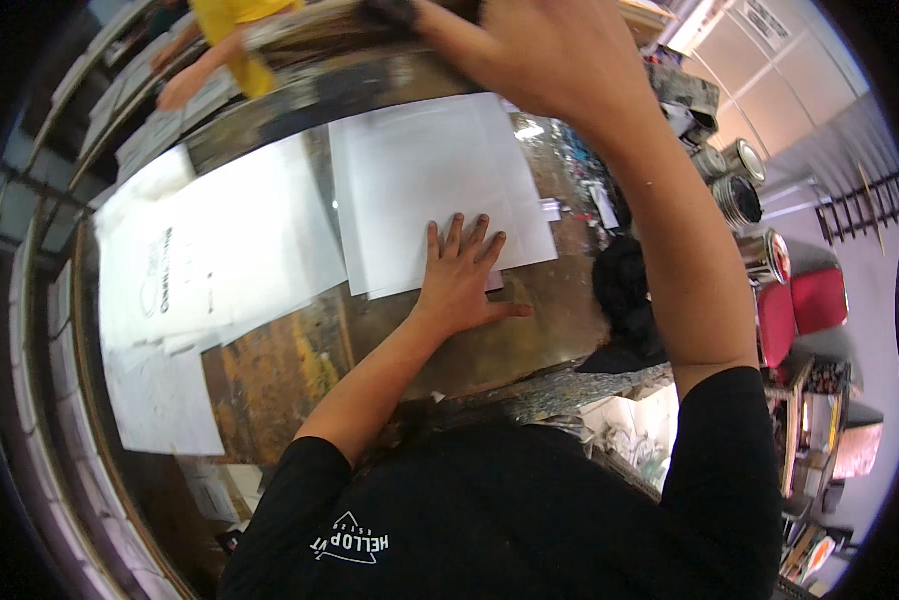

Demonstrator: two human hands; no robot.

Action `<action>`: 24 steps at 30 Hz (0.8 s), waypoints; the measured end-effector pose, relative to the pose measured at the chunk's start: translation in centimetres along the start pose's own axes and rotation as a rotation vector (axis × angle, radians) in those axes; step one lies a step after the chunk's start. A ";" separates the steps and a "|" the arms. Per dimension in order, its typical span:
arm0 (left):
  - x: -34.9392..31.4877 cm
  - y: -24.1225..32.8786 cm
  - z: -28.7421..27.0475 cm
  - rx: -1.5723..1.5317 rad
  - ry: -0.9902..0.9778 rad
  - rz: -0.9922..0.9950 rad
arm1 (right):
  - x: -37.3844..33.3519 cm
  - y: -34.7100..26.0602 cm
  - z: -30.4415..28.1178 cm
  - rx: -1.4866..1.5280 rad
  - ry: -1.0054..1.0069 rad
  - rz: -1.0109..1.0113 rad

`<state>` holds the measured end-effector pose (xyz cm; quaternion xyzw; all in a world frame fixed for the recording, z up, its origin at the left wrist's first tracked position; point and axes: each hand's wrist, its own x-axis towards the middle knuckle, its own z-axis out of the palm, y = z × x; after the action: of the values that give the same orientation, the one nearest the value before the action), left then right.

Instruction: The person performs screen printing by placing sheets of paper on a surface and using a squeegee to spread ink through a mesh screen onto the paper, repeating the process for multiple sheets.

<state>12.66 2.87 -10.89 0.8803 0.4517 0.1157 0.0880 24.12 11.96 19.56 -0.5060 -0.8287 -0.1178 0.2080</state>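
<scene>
In the middle of the worn brown wooden worktable, a stack of blank white paper sheets lies before you, its edges slightly out of line. Your left hand lies across the near edge, open, fingers spread on the paper and thumb out beyond it; it grips nothing, and the flat touch seems meant to keep the sheets from sliding. Your right hand is raised toward the far side, near a brown, wooden-looking bar; its fingers run out of view, so you cannot tell from here whether it grips anything. Just left of the stack, overlapping white sheets with black print lie fanned out, apparently kept as a pile of their own. To the right, a crumpled black cloth sits off the paper, probably to leave it clean. Farther right are round metal cans and a red chair. At upper left, a co-worker in a yellow top holds an arm out.
</scene>
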 end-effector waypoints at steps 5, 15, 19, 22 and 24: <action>2.6 2.7 1.4 -0.008 0.049 0.083 | -0.8 0.3 -3.8 0.166 -0.046 -0.071; 2.4 2.5 1.5 -0.026 0.081 0.157 | 0.2 0.6 -3.7 0.229 0.013 -0.143; 2.5 2.6 -0.1 -0.030 0.218 0.143 | -0.1 0.6 -3.2 0.195 0.015 -0.099; -1.8 -0.2 -5.9 -0.552 0.607 -0.247 | 0.1 -0.6 -0.7 0.103 0.086 -0.127; -4.6 -5.2 -10.2 -0.890 0.714 -0.129 | -3.8 0.4 3.3 0.146 0.315 -0.104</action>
<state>3.21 2.64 -3.06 0.6356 0.4140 0.5789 0.2989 25.26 10.46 14.84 -0.4212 -0.8174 -0.1458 0.3649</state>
